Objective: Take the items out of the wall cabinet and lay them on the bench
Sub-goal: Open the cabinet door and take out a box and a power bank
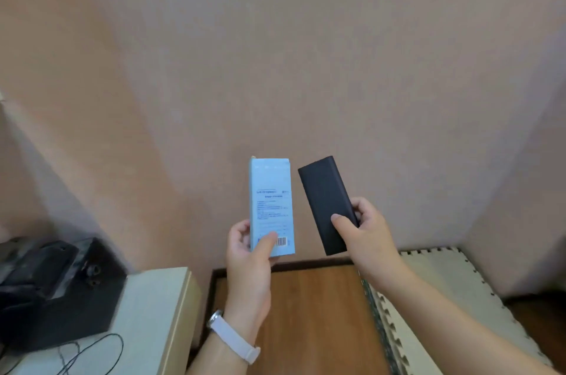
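The print on the one pale blue box [270, 206] was too blurred to read. The left hand [249, 249] pinched its lower end at frame centre; the right hand [364, 230] gripped the one black slab [324, 203] just beside it, both held up against the wall [275, 53].
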{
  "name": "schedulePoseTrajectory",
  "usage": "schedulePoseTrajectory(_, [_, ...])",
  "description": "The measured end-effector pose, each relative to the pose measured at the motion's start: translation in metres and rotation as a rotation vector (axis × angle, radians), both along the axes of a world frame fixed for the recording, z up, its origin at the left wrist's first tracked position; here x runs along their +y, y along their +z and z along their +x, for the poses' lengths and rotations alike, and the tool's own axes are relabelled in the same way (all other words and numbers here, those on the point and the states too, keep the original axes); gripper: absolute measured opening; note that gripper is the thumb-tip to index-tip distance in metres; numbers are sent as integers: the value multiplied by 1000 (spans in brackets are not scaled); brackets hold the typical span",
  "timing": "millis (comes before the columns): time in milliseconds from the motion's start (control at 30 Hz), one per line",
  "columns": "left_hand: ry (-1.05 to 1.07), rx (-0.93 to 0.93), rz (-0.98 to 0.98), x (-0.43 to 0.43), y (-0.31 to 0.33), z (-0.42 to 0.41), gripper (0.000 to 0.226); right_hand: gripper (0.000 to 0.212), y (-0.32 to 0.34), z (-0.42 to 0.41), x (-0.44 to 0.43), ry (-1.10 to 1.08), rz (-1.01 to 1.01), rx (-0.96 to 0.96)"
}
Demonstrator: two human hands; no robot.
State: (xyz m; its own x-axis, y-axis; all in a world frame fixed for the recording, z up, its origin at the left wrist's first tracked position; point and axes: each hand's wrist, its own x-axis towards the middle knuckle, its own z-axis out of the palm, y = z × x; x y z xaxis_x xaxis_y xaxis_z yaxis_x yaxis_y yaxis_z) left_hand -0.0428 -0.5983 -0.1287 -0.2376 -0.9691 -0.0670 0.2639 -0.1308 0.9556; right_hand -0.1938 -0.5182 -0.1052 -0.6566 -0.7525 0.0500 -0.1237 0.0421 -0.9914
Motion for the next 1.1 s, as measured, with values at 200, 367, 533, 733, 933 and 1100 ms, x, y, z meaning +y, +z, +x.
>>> schedulePoseTrajectory(200, [-216, -20, 67, 101, -7, -127, 27, 9, -21, -104, 132, -203, 11, -83])
schedulePoseTrajectory(367, [-417, -64, 56, 194, -15, -230, 30, 7, -39, -185, 246, -417, 15, -157])
schedulePoseTrajectory(533, [-670, -128, 50, 277, -19, -310, 30, 7, -44, -235, 350, -641, -26, -208])
schedulePoseTrajectory(733, [-900, -156, 31, 343, -25, -381, 30, 8, -51, -269, 431, -884, -62, -248])
schedulePoseTrajectory(933, [-1049, -181, 102, 381, -45, -450, 29, 9, -66, -300, 479, -1075, -2, -274])
schedulePoseTrajectory(1100, [-1186, -213, 166, 404, -64, -522, 29, 8, -77, -347, 503, -1229, 60, -276])
